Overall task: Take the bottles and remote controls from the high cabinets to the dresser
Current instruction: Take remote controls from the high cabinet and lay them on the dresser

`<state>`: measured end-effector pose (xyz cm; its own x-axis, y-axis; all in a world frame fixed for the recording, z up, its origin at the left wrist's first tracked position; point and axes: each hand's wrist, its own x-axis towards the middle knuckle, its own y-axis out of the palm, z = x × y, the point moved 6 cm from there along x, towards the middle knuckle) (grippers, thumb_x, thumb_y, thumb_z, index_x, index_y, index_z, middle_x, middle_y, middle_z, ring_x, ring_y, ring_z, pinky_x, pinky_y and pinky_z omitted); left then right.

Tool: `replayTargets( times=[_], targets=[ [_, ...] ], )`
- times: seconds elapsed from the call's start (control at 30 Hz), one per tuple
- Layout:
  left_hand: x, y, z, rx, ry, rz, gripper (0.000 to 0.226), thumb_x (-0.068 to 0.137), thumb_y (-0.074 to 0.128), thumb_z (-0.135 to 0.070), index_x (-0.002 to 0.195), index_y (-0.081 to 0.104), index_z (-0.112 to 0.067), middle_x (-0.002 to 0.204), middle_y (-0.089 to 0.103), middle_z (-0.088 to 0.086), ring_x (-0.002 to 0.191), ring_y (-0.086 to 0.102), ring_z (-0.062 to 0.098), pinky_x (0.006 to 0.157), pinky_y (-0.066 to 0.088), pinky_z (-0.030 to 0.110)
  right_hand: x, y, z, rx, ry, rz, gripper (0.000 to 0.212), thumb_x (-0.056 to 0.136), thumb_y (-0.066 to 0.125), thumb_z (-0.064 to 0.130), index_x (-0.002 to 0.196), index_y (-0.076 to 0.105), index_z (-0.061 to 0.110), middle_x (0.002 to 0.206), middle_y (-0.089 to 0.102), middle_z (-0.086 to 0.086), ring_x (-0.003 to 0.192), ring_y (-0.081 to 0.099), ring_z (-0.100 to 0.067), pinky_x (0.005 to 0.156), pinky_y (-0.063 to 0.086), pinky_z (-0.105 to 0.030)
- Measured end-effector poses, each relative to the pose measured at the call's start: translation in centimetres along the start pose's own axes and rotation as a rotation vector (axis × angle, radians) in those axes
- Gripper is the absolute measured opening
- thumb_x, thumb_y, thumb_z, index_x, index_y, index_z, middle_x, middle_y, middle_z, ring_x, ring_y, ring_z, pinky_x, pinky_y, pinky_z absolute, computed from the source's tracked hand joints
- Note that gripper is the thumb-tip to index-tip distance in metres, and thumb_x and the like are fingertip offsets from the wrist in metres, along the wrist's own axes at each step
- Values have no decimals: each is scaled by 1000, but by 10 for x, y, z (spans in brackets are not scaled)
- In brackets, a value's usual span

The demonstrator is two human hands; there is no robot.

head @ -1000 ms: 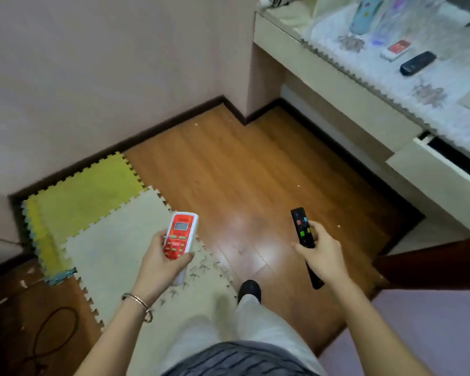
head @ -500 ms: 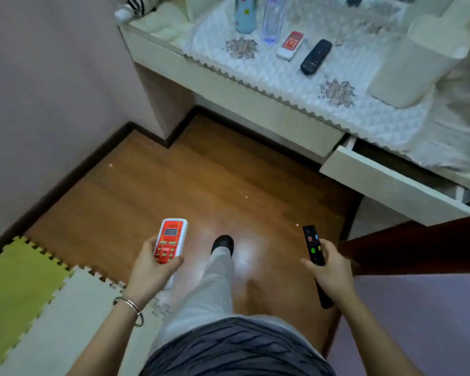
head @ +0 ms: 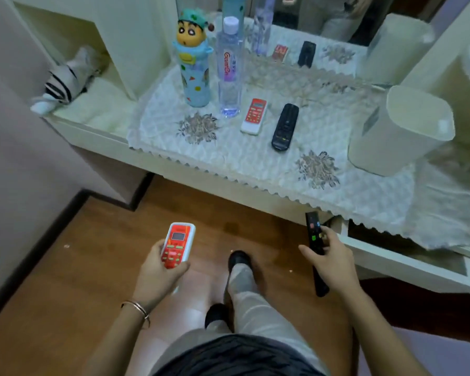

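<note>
My left hand (head: pixel 158 275) grips a red and white remote (head: pixel 177 245) low over the wooden floor. A slim black remote (head: pixel 315 248) with coloured buttons is held in my right hand (head: pixel 334 264), just below the dresser's front edge. On the dresser (head: pixel 228 158), over a white lace cloth, stand a blue cartoon bottle (head: pixel 194 63) and a clear water bottle (head: pixel 229 69). Beside them lie a second red and white remote (head: pixel 254 116) and a wider black remote (head: pixel 285 127).
A cream bin-like container (head: pixel 399 131) stands on the dresser's right side. A drawer (head: pixel 407 264) hangs open at the right, close to my right hand. A striped plush toy (head: pixel 65 80) lies on the left shelf. A mirror (head: pixel 310 17) backs the dresser.
I have walked up to the dresser, which now fills the upper view. The foam mats have left the view. Both hands still hold their remotes, now nearer the dresser edge.
</note>
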<state>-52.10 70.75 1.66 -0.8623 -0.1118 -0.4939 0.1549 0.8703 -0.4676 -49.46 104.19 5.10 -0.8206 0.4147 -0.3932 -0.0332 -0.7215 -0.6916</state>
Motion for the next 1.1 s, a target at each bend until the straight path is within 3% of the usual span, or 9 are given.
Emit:
replayTargets(
  times=[0.13,0.27,0.43,0.5,0.57,0.67,0.8,0.9,1.1],
  targets=[
    [45,15,-27,7,-4,32,58,76,71,-13,125,42,-15,105,60,2,81,57,11,62,41,16,54,-6,21,54,1,19,62,81,69,26,135,40,16,120,62,-8,101,60,-24,86,47,-35],
    [94,36,-107,63,140,80,51,75,71,-17,119,44,-21,93,59,-9,78,57,3,62,42,14,104,-25,37,84,10,-36,58,81,68,29,132,43,17,102,64,-3,86,60,-22,78,51,-36],
    [144,70,-211,133,316,117,47,72,72,-24,109,42,-28,81,54,-20,74,54,-4,62,42,5,163,-66,54,100,9,-164,55,83,66,28,132,43,17,112,65,-10,77,54,-20,66,41,-29],
    [158,88,-237,192,346,155,65,58,65,-50,116,46,-26,79,52,-17,87,55,13,79,48,23,179,-78,55,91,31,-189,57,83,66,32,132,42,18,113,64,-9,77,53,-20,67,42,-29],
    [166,103,-255,258,366,179,84,47,51,-62,121,47,-23,78,48,-17,100,45,21,90,44,35,189,-85,52,70,72,-213,57,82,66,36,131,43,19,111,66,-9,77,54,-20,66,44,-30],
    [180,132,-274,280,372,255,73,52,57,-59,116,49,-25,85,57,-10,103,48,21,93,43,34,199,-86,45,36,148,-230,55,81,65,41,129,45,24,105,69,-8,83,62,-26,67,50,-35],
    [202,184,-307,348,458,356,40,67,71,-42,95,50,-23,91,66,0,88,63,20,85,51,37,217,-85,50,-2,213,-244,57,79,65,42,129,45,22,108,68,-6,97,63,-28,66,46,-31],
    [216,216,-322,434,495,375,54,62,62,-55,99,56,-16,96,64,5,92,60,24,84,52,39,235,-86,60,-9,289,-275,57,78,66,43,124,44,17,111,66,-8,100,63,-30,77,52,-38],
    [234,247,-340,766,590,281,70,72,54,-60,118,46,-9,117,53,11,111,50,32,92,41,43,275,-83,71,-79,352,-252,47,80,65,35,115,49,9,110,63,-12,99,61,-30,71,49,-34]
  ],
)
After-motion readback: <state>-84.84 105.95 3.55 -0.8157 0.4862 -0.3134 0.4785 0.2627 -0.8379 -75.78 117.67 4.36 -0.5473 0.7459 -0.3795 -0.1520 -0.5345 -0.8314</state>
